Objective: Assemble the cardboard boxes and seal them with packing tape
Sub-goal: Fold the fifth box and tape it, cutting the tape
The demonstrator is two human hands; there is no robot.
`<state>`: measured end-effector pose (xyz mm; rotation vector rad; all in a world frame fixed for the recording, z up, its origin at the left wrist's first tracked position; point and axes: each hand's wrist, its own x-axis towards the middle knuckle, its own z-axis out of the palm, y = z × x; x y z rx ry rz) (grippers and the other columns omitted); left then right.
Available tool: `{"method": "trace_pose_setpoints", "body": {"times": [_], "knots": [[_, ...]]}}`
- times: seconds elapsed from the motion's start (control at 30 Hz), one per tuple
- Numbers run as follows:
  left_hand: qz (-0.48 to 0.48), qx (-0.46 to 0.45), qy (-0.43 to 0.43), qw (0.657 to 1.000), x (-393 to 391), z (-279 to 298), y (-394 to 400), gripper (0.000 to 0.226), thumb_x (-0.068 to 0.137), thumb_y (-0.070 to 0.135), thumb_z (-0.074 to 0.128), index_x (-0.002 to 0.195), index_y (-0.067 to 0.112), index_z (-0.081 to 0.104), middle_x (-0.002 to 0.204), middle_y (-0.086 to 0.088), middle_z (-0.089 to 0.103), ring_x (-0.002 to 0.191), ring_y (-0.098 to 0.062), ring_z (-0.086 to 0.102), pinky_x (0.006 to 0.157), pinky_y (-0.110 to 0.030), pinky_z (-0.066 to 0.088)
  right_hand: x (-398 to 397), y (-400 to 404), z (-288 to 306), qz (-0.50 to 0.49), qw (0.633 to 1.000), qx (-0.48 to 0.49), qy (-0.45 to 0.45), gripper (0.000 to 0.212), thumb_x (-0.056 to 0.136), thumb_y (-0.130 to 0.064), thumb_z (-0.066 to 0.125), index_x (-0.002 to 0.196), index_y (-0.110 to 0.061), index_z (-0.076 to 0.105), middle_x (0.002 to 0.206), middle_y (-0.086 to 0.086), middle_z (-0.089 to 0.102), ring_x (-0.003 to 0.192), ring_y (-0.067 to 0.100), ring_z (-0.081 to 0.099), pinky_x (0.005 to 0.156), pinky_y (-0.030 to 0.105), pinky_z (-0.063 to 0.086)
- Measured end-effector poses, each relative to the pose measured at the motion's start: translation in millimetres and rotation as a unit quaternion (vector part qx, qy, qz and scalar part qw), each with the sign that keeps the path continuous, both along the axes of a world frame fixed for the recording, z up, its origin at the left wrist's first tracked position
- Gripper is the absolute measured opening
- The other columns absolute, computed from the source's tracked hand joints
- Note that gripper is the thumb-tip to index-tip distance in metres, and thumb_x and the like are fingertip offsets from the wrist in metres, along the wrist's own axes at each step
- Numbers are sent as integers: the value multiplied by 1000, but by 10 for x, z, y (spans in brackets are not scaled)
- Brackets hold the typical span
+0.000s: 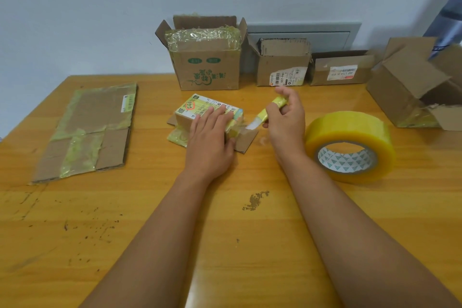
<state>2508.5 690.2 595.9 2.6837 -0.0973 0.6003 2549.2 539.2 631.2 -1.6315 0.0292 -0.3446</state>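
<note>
A small cardboard box [197, 109] with a shipping label on top and yellowish tape on its sides stands at the table's middle, flaps spread flat beneath it. My left hand [212, 137] lies flat on its right half, pressing down. My right hand [285, 117] grips a yellow utility knife [267, 114], whose blade tip points at the box's right edge where a strip of tape sticks out. A big roll of clear yellowish packing tape [350, 145] lies flat just right of my right forearm.
A flattened cardboard box [92, 132] lies at the left. Several open boxes stand along the wall: a tall one with green print [207, 67], two smaller labelled ones [282, 67] [340, 70], and a torn one [415, 87] at the right. The wooden table [150, 207] is scuffed.
</note>
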Motion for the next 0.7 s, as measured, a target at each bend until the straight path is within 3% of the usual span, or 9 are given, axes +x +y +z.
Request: {"method": "trace_pose_setpoints", "body": {"times": [0.13,0.37,0.53,0.6,0.7], "knots": [[1,2,0,1000,-2,4,-1,57,93,27,61,147,23,41,158,6,32,150,-14,15,123,-33,-1,19,25,-49,-1,998,-56,6,22,95,-16,60,109,-30,49,83,11,65,72,22,67,70,50,58],[1,0,-2,1000,-4,9,-3,57,93,27,61,147,24,42,159,6,31,150,-14,15,122,-32,-3,51,11,-77,-10,996,-92,-9,22,95,-23,64,110,-28,50,80,-2,63,77,18,68,73,44,60],[0,-1,-4,1000,-6,12,0,57,93,26,61,147,23,42,159,6,32,150,-14,15,120,-29,-5,62,16,-114,-15,993,-119,-20,18,93,-26,65,106,-30,53,79,-2,65,79,19,67,73,44,59],[-2,-2,-3,1000,-6,10,-1,57,93,27,61,147,24,42,159,6,31,150,-14,14,120,-30,-5,62,15,-120,-16,992,-126,-23,18,93,-27,66,106,-29,54,81,-1,66,79,18,67,72,39,59],[-3,-2,-5,1000,-5,9,0,57,93,27,61,147,23,42,159,5,32,150,-14,15,120,-30,-4,55,8,-118,-19,990,-137,-32,19,93,-28,66,109,-24,56,81,-1,66,76,13,65,63,20,52]]}}
